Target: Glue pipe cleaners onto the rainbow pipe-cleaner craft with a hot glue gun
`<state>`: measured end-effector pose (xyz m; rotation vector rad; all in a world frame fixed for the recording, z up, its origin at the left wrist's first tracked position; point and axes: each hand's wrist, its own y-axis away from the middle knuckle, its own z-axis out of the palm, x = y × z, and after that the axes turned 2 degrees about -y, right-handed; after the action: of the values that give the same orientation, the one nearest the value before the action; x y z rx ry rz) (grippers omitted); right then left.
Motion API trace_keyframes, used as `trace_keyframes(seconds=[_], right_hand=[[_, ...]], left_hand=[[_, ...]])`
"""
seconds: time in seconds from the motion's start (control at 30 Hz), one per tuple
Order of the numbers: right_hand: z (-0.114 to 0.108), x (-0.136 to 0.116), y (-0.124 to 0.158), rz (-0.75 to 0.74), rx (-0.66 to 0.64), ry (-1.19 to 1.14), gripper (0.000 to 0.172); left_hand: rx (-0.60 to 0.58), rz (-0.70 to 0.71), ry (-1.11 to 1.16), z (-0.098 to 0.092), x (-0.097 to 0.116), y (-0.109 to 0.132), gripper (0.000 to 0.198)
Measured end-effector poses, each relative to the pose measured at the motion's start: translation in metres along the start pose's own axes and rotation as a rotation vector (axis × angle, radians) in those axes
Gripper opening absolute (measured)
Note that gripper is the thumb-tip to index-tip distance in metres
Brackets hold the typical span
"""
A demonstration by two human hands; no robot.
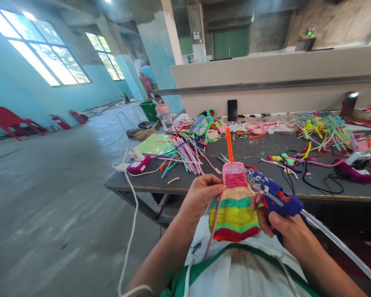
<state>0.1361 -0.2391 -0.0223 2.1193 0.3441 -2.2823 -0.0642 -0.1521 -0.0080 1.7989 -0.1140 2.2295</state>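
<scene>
A striped pipe-cleaner piece [235, 214], shaped like a dress, is held upright above my lap, in bands of pink, cream, teal, yellow, green and red. An orange pipe cleaner [229, 144] sticks up from its top. My left hand [200, 194] pinches a pink pipe cleaner [215, 222] against the piece's left edge; its loose end hangs down. In my right hand [284, 231] is a blue hot glue gun [276, 196], its nozzle at the piece's upper right edge. A long clear glue stick [336, 239] juts from the gun's back. Some right fingers touch the piece's right side.
Loose pipe cleaners [185, 154] lie on the dark table [253, 154], with scissors [223, 158] behind the piece. A purple power adapter [139, 164] with a white cable sits at the left corner. More pipe cleaners [330, 132] and black cables lie right. A phone [232, 110] leans at the back.
</scene>
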Motion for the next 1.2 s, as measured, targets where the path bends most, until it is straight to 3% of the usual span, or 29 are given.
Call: trace_keyframes(seconds=[0.1,0.27,0.4,0.63,0.8,1.2], right_hand=[[-0.004,-0.002,0.004,0.003,0.001,-0.092,0.040],[-0.013,0.005,0.009,0.096,-0.015,0.017,0.049],[-0.014,0.013,0.009,0.023,-0.063,0.036,0.050],[-0.008,0.022,0.003,0.036,0.051,0.155,0.043],[-0.009,0.029,0.001,-0.046,0.033,0.038,0.037],[-0.007,0.038,-0.002,-0.087,0.047,-0.101,0.024]], left_hand=[[0.005,-0.001,0.011,0.000,0.000,0.000,0.022],[0.012,0.000,0.033,0.002,0.001,0.002,0.020],[0.017,0.019,0.031,0.002,0.002,0.003,0.019],[-0.015,0.036,0.041,0.003,-0.002,0.002,0.017],[-0.039,0.068,0.007,0.004,-0.004,0.004,0.013],[-0.037,0.077,-0.041,0.005,-0.007,0.004,0.011]])
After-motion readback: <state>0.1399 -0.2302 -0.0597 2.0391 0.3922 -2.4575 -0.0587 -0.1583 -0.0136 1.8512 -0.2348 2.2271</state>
